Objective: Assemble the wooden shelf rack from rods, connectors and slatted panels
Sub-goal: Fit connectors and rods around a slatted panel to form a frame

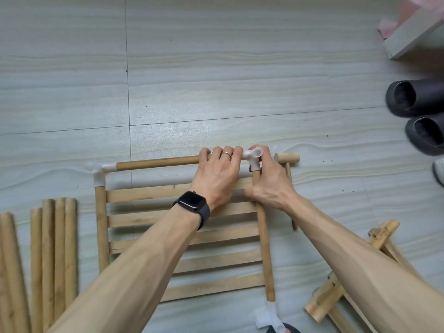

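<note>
Grey floor: our left hand grips the round wooden rod, our right hand pinches the white plastic corner connector.

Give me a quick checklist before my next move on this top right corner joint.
1. Grip of left hand on top rod: ok.
2. Hold of right hand on corner connector, fitted over side rod: ok.
3. Seating of top rod in corner connector: cannot tell, the left hand hides the joint.
4. Joint at left connector between top rod and left rod: ok.
5. Reach to mallet, lying beside right hand: ok.
</note>
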The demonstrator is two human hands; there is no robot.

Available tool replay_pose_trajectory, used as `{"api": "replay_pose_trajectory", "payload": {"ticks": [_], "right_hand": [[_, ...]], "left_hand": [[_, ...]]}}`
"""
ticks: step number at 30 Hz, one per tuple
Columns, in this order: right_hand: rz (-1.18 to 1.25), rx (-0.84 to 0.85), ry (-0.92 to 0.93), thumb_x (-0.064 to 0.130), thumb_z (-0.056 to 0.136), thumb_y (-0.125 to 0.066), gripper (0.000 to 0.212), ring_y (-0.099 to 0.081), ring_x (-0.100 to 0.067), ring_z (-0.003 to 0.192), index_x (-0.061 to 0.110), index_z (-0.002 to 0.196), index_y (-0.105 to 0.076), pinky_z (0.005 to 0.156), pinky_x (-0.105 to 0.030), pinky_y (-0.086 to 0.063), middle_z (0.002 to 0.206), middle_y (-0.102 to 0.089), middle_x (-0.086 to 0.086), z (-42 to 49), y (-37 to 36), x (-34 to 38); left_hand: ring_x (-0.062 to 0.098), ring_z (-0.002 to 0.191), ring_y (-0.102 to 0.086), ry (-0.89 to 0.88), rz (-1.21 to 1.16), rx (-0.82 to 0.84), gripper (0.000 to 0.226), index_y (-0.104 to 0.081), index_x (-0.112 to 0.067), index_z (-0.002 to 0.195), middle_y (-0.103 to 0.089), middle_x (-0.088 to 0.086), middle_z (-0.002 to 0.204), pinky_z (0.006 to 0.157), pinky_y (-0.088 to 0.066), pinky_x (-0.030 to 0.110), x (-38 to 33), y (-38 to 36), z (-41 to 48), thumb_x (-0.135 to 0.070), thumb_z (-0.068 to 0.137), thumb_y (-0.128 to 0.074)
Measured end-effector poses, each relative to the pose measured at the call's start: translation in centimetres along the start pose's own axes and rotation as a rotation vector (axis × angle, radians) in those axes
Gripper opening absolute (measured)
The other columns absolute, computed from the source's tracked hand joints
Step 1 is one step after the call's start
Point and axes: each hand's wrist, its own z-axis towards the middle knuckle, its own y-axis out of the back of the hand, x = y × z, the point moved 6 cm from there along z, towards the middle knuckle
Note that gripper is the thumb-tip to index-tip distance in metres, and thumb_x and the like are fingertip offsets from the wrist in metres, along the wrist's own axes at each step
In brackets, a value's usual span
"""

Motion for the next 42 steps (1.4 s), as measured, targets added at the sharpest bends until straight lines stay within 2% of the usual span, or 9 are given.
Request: {"api": "replay_pose_trajectory", "payload": {"ticks": [7,12,15,18,21,25,33,37,42], "right_hand": [[0.047,-0.021,0.0,0.016,0.059,-0.069,0.079,-0.056,-0.016,0.092,0.04,0.125,-0.032,0.074,-0.033,-0.048,0.106,-0.054,0.009,1.4,1.2,0.3],[-0.035,-0.16,-0.095,0.01,0.069,-0.072,0.084,-0.057,-0.025,0.107,0.03,0.14,-0.032,0.083,-0.034,-0.044,0.131,-0.047,0.002,2.4,5.0,-1.6],[-0.393,-0.257,0.048,0.01,0.069,-0.075,0.104,-0.042,-0.035,0.13,0.025,0.156,-0.019,0.103,-0.051,-0.043,0.158,-0.023,-0.009,2.1,4.8,0.2],[-0.843,-0.231,0.226,0.003,0.068,-0.064,0.108,-0.013,-0.034,0.152,0.025,0.16,-0.014,0.117,-0.053,-0.017,0.168,-0.006,-0.008,2.8,2.8,3.3],[-1.079,-0.015,0.239,0.009,0.075,-0.058,0.084,-0.011,-0.026,0.155,0.019,0.152,-0.026,0.118,-0.055,-0.001,0.16,-0.031,-0.005,4.3,1.6,3.7],[-1.143,0.054,0.275,0.013,0.071,-0.057,0.062,-0.048,-0.024,0.129,0.016,0.132,-0.046,0.118,-0.051,-0.011,0.13,-0.057,0.0,5.4,1.8,3.9],[-1.23,0.089,0.379,0.034,0.054,-0.071,0.065,-0.056,-0.03,0.092,0.01,0.113,-0.057,0.084,-0.04,-0.037,0.103,-0.064,-0.006,6.4,1.7,4.8],[-1.133,0.015,0.362,0.019,0.064,-0.066,0.059,-0.055,-0.032,0.103,0.01,0.121,-0.052,0.084,-0.042,-0.041,0.114,-0.062,-0.008,8.1,1.8,6.1],[-1.077,0.001,0.265,0.01,0.089,-0.056,0.066,-0.026,-0.026,0.149,0.012,0.151,-0.032,0.12,-0.053,-0.018,0.157,-0.037,-0.007,8.7,1.5,6.3]], "left_hand": [[0.031,0.116,-0.053,-0.012,0.096,-0.031,0.08,-0.023,-0.006,0.155,-0.053,0.01,0.133,0.102,-0.038,0.041,3.1,1.0,-0.7,-0.015,0.081,-0.054],[0.032,0.107,-0.056,0.242,0.331,0.088,0.07,-0.042,-0.01,0.133,-0.058,0.009,0.118,0.111,-0.024,0.059,14.0,1.9,-5.6,-0.024,0.069,-0.069],[0.029,0.103,-0.057,0.257,0.307,0.189,0.069,-0.045,-0.013,0.125,-0.055,0.006,0.117,0.104,-0.035,0.056,16.0,1.3,-6.8,-0.027,0.065,-0.075],[0.026,0.114,-0.054,0.237,0.244,0.166,0.072,-0.041,-0.016,0.131,-0.052,0.004,0.127,0.104,-0.039,0.052,15.5,1.0,-6.4,-0.027,0.068,-0.074],[0.026,0.115,-0.054,0.234,0.244,0.151,0.072,-0.04,-0.016,0.133,-0.051,0.005,0.129,0.105,-0.037,0.052,15.2,0.9,-6.5,-0.025,0.069,-0.073],[0.027,0.114,-0.055,0.256,0.291,0.138,0.069,-0.04,-0.013,0.134,-0.056,0.006,0.126,0.104,-0.035,0.052,15.9,0.8,-6.8,-0.019,0.073,-0.072],[0.027,0.1,-0.061,0.164,0.324,0.221,0.063,-0.041,-0.013,0.122,-0.061,0.003,0.111,0.095,-0.038,0.044,18.0,1.3,-5.3,-0.029,0.07,-0.072],[0.03,0.112,-0.058,0.195,0.303,0.159,0.066,-0.04,-0.01,0.131,-0.06,0.008,0.121,0.107,-0.033,0.053,19.3,1.9,-4.2,-0.021,0.074,-0.069],[0.026,0.148,-0.029,0.258,0.281,0.068,0.063,-0.031,-0.01,0.15,-0.042,0.009,0.154,0.12,-0.011,0.056,19.9,3.1,-3.7,-0.018,0.094,-0.06]]}}
